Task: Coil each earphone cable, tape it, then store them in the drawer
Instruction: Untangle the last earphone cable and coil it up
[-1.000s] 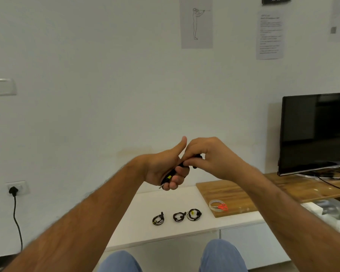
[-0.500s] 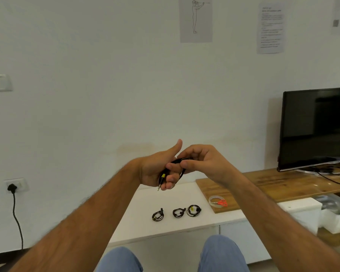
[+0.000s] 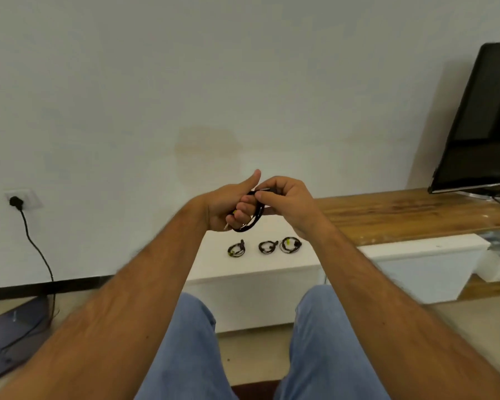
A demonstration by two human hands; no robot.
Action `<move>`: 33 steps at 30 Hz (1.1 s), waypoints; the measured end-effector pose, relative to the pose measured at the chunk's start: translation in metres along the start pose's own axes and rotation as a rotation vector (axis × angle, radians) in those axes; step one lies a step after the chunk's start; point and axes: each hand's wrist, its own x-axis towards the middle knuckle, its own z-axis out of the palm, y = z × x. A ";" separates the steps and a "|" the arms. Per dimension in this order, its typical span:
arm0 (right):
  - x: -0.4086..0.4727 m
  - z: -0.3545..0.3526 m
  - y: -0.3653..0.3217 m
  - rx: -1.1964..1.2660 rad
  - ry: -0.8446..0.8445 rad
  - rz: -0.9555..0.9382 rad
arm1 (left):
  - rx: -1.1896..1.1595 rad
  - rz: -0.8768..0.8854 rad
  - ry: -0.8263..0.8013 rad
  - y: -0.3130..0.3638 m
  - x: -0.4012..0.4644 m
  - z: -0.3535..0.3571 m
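Filling most of the background is a pale wall (image 3: 243,82), and at the right edge stands a dark television screen (image 3: 479,125) on a wooden board (image 3: 401,212). Below runs a low white cabinet (image 3: 272,272), with the board lying over its right part. The person sits facing it, knees in blue jeans (image 3: 191,342) at the bottom of the view, both bare forearms raised in front of the cabinet. A black power cord (image 3: 38,249) hangs from a wall socket (image 3: 22,196) on the left, down toward a dark flat thing on the floor.

The left hand (image 3: 228,206) has its fingers curled round a black coiled earphone cable (image 3: 253,219), thumb pointing up; a loop of the coil hangs below the fingers. The right hand (image 3: 286,200) meets it from the right, its thumb and forefinger pinching the top of the same coil. Whether tape is between those fingers is unclear, as the spot is blurred.

Three finished coils lie in a row on the cabinet top: the left coil (image 3: 236,249), the middle coil (image 3: 267,246), and the right coil (image 3: 289,244), the last two nearly touching.
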 end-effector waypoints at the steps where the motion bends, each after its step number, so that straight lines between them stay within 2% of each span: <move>1: 0.002 0.001 0.011 0.005 0.002 0.025 | -0.004 -0.006 0.016 -0.008 0.006 -0.004; 6: 0.015 0.014 0.065 0.072 -0.027 0.145 | 0.041 0.007 0.143 -0.048 0.034 -0.022; 10: 0.030 0.031 0.107 0.132 -0.001 0.233 | 0.037 0.040 0.310 -0.078 0.058 -0.044; 17: 0.071 0.067 0.186 0.038 0.020 0.360 | 0.087 -0.044 0.521 -0.136 0.099 -0.111; 24: 0.132 0.098 0.269 -0.082 -0.023 0.479 | 0.026 -0.093 0.554 -0.194 0.135 -0.195; 29: 0.164 0.129 0.319 -0.188 -0.118 0.510 | 0.199 -0.138 0.671 -0.231 0.163 -0.239; 33: 0.176 0.147 0.349 -0.359 -0.177 0.527 | 0.536 -0.201 0.803 -0.250 0.185 -0.256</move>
